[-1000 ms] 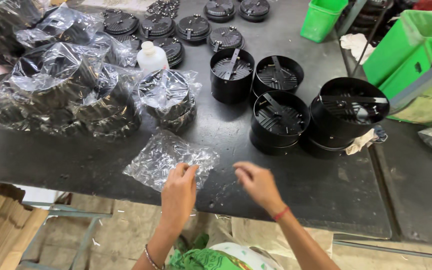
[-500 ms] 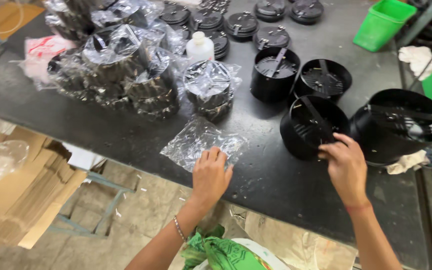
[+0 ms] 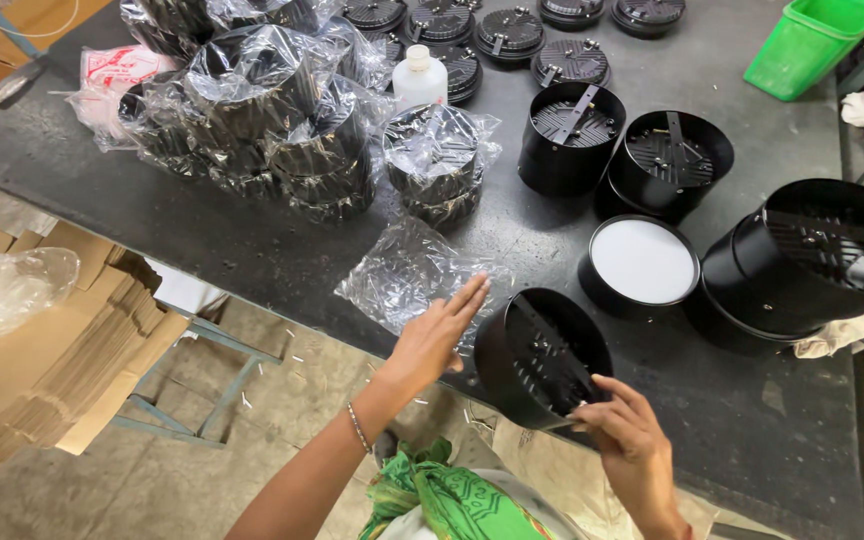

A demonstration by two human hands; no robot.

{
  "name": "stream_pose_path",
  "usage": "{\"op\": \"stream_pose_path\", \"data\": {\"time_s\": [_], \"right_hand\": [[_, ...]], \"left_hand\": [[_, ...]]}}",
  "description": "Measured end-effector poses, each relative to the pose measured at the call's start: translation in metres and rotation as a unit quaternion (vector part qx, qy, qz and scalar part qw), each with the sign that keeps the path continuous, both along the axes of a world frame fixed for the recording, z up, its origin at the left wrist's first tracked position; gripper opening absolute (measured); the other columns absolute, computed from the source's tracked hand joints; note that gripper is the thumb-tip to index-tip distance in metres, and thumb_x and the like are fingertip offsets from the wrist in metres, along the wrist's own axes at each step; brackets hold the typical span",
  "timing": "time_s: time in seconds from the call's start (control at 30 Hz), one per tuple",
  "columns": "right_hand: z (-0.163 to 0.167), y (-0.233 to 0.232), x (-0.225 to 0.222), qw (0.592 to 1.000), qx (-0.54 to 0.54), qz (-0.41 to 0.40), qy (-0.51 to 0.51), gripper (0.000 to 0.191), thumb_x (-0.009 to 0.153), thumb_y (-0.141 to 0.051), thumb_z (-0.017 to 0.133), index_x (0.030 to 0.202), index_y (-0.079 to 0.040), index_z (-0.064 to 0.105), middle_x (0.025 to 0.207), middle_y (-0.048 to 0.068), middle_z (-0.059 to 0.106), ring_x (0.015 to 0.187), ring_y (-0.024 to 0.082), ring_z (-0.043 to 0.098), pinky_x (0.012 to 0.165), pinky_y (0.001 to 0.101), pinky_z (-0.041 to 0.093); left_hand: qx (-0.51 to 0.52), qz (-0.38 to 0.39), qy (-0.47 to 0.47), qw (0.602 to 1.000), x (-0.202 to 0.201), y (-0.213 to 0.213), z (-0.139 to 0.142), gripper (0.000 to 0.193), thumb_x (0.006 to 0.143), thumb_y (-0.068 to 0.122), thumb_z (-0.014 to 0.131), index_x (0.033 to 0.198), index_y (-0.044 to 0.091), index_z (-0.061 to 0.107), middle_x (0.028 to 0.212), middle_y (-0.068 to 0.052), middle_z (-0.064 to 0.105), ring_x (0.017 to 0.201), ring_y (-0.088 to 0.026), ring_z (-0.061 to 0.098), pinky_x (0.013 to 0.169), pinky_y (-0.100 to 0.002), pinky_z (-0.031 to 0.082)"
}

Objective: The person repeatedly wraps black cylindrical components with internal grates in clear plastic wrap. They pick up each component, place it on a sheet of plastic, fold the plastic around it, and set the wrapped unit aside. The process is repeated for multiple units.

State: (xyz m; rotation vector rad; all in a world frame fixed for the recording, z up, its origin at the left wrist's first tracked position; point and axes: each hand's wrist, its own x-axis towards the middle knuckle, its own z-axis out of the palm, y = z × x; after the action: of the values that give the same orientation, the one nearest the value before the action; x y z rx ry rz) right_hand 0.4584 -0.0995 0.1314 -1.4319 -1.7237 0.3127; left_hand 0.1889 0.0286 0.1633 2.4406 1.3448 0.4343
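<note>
While the right hand [image 3: 624,432] pinched the near rim of a black round housing [image 3: 542,355], the housing sat tilted at the bench [image 3: 252,250] front edge, open mouth toward the camera, ribbed inside and a metal clip strip visible. Right grip: fingertips pressed together on the rim. Left hand [image 3: 434,335] lay flat, fingers spread, on an empty clear plastic bag [image 3: 407,275] just left of the housing; grip open, holding nothing.

Containers:
- Two upright black housings [image 3: 622,150] behind, mouths up, each with a clip bar across ribbed inside.
- One housing with white disc face [image 3: 642,262] up, just beyond the held one.
- Large black housing [image 3: 812,260] on its side at right, touching a crumpled rag [image 3: 837,335].
- Bagged housings [image 3: 272,110] piled at left rear, each wrapped in clear film; one bagged stack [image 3: 437,160] stood apart, near the flat bag.
- White plastic bottle [image 3: 420,78] behind the pile.
- Flat black round parts [image 3: 507,30] stacked along the far edge.
- Green bin [image 3: 810,40] at far right, contents not visible.

Bench top was dark, scuffed. Flattened cardboard [image 3: 42,350] and a loose clear bag [image 3: 7,295] sat below at left; concrete floor [image 3: 202,470] was littered with scraps.
</note>
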Motion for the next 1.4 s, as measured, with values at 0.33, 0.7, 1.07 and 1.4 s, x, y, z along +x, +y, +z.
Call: {"op": "stream_pose_path", "data": {"time_s": [0.33, 0.7, 1.07, 1.4], "right_hand": [[-0.025, 0.024, -0.012, 0.998, 0.011, 0.038, -0.054, 0.022, 0.072, 0.005, 0.074, 0.086, -0.012, 0.077, 0.087, 0.000, 0.075, 0.120, 0.027, 0.063, 0.090, 0.0388, 0.054], [-0.011, 0.033, -0.031, 0.981, -0.005, 0.094, -0.167, 0.034, 0.064, 0.009, 0.068, 0.088, -0.014, 0.076, 0.092, -0.003, 0.075, 0.124, 0.024, 0.062, 0.088, 0.0379, 0.056], [0.033, 0.088, -0.031, 0.998, 0.001, 0.056, -0.026, 0.028, 0.086, -0.016, 0.075, 0.113, -0.007, 0.070, 0.114, 0.012, 0.071, 0.107, 0.034, 0.066, 0.092, 0.0399, 0.052], [-0.016, 0.206, -0.040, 0.936, -0.150, 0.307, 0.085, 0.033, 0.093, -0.016, 0.069, 0.125, -0.009, 0.070, 0.131, 0.007, 0.067, 0.117, 0.016, 0.065, 0.097, 0.0328, 0.053]], "left_hand": [[-0.073, -0.067, -0.098, 0.990, -0.004, 0.010, -0.005, 0.127, 0.055, -0.008, 0.082, 0.161, 0.017, 0.016, 0.169, -0.003, 0.020, 0.111, -0.044, 0.062, 0.083, -0.049, 0.055], [-0.009, -0.070, -0.059, 0.996, 0.000, 0.009, -0.011, 0.073, 0.083, -0.006, 0.052, 0.151, 0.019, 0.048, 0.157, 0.002, 0.048, 0.103, -0.035, 0.069, 0.082, -0.045, 0.056], [0.137, -0.097, -0.006, 0.986, -0.004, 0.009, -0.024, 0.072, 0.078, -0.007, 0.056, 0.146, 0.016, 0.054, 0.153, 0.002, 0.053, 0.084, -0.027, 0.068, 0.072, -0.039, 0.058], [0.169, -0.064, -0.054, 0.982, -0.012, -0.004, -0.021, 0.069, 0.078, -0.006, 0.058, 0.145, 0.013, 0.057, 0.153, -0.001, 0.055, 0.084, -0.026, 0.065, 0.077, -0.038, 0.057]]}}
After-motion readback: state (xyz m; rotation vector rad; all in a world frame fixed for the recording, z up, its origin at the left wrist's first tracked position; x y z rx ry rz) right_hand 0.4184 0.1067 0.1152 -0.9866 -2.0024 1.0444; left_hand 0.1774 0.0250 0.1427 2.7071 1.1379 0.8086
